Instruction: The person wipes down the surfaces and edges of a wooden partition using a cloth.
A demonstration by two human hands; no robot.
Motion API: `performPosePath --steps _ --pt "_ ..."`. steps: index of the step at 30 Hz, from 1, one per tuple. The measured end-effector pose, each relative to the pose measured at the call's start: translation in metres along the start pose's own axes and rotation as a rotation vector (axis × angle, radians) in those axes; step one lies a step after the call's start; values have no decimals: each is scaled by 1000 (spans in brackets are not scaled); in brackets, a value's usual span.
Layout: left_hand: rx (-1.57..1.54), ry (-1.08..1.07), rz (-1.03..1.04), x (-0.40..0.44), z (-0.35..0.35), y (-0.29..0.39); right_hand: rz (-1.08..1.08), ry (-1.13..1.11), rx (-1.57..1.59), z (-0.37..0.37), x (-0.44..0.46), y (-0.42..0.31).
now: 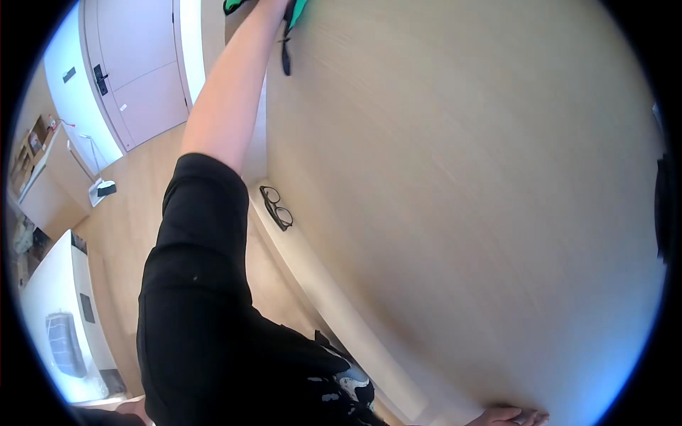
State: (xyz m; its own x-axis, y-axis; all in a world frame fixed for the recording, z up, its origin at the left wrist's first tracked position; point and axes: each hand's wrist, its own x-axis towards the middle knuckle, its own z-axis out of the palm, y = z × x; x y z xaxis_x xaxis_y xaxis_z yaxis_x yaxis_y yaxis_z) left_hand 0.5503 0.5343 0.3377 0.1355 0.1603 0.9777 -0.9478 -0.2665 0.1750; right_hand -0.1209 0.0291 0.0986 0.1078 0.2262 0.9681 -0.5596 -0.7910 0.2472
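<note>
My left arm, in a black sleeve (pixel 202 234) with a bare forearm (pixel 231 92), stretches up to the top edge, where the hand is cut off. Close to that wrist hangs a green item (pixel 297 11) with a black strap (pixel 286 57); its kind does not show. At the bottom edge, my right hand (pixel 513 416) lies with fingers stretched out against a broad light wood-grain panel (pixel 455 184). Only part of this hand is in view. Black-framed eyeglasses (pixel 275 208) rest on the pale ledge (pixel 334 295) along the panel's edge.
A pink door (pixel 145 71) with a dark handle (pixel 100 79) stands at upper left. Below it are a long-handled dustpan (pixel 103 190), a wooden cabinet (pixel 60 184) and a white appliance-like unit (pixel 67 305) on the wood floor (pixel 135 192). A dark object (pixel 662 209) sits at the right edge.
</note>
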Motion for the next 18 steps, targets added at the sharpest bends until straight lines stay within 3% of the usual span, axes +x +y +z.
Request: performPosePath --steps 2,4,7,8,9,11,12,14,15,18 --pt "-64 120 -200 -55 20 142 15 -7 3 -1 1 -1" --pt "142 42 -227 -83 13 110 33 -25 6 -6 -1 -4" --pt "317 3 -396 -128 29 128 56 -30 5 -14 1 -10" --pt "417 -26 -283 -138 38 156 53 -23 12 -11 1 -6" --pt "439 -70 18 -141 41 193 48 -13 23 -6 3 -5" --pt "421 -219 123 -157 55 254 87 -3 75 1 3 -6" --pt "268 -151 227 -162 62 277 133 -3 114 1 -2 -6" --pt "286 -371 204 -188 65 317 156 -18 126 0 -7 -8" --pt "62 -371 253 -193 72 317 136 -20 97 1 -5 -9" --pt "-97 -445 371 -179 70 309 106 -9 51 3 0 -8"
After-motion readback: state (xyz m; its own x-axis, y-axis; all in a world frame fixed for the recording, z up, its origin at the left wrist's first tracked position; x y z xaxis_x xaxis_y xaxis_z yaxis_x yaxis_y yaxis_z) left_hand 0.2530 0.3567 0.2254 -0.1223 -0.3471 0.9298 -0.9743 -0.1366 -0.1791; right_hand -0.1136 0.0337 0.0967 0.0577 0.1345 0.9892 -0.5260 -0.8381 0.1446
